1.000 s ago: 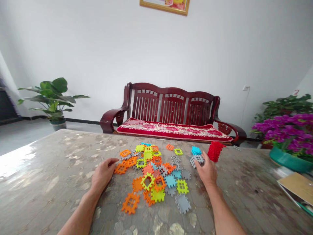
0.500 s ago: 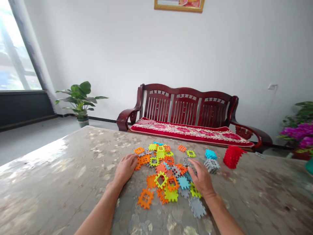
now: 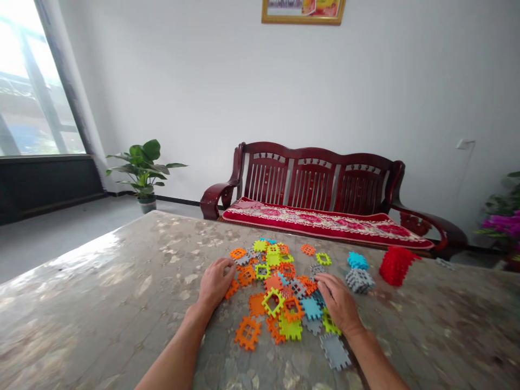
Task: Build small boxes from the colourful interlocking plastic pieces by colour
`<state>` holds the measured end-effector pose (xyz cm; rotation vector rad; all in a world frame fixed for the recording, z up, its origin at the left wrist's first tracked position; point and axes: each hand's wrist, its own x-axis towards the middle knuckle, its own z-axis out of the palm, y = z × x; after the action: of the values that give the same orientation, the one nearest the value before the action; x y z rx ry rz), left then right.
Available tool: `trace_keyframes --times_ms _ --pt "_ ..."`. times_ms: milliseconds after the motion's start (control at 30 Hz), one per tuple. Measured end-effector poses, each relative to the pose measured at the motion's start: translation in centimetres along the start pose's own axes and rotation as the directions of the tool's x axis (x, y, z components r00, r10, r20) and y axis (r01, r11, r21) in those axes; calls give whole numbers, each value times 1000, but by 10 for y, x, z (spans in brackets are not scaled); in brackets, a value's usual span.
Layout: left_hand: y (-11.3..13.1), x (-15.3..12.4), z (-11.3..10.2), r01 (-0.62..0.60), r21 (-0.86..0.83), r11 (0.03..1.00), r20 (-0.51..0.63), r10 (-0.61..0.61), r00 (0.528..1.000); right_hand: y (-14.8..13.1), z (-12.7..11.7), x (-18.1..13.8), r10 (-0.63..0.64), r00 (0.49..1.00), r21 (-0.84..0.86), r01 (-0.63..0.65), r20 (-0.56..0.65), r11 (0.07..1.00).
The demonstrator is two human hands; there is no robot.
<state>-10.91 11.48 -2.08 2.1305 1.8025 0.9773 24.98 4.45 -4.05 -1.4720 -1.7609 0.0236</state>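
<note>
A loose heap of square plastic interlocking tiles with notched edges lies between my hands on the table. Among them are an orange window tile point(image 3: 247, 333), a lime frame tile point(image 3: 273, 302), a blue tile point(image 3: 311, 308) and a grey tile point(image 3: 335, 351). My left hand point(image 3: 216, 280) rests at the heap's left side, loosely bent and open, its fingertips beside orange tiles. On the right, my right hand point(image 3: 338, 302) lies over the heap's edge, fingers slightly bent and apart from the thumb, near grey and blue tiles. Its fingertips partly cover what lies under them.
Right of the heap stand a red tile stack point(image 3: 395, 265), a grey stack point(image 3: 359, 280) and a small blue stack point(image 3: 357, 260). A patterned cover lies on the table point(image 3: 134, 303). Behind it are a wooden bench point(image 3: 309, 176) and a potted plant point(image 3: 144, 168).
The whole view has shifted slightly, so everything appears a little further right and lower. My right hand's fingers have lowered and drawn closer together. The tiles look unmoved.
</note>
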Motion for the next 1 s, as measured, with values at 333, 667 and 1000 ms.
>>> trace_keyframes --times_ms 333,667,1000 --pt "22 55 12 -28 213 977 163 -7 987 7 2 1 36 998 46 -34 -46 998" --pt "23 77 33 87 263 961 218 -147 965 7 2 1 44 997 53 -41 -61 998" --pt "35 56 31 49 231 972 231 -103 968 2 3 2 47 997 61 -43 -63 997"
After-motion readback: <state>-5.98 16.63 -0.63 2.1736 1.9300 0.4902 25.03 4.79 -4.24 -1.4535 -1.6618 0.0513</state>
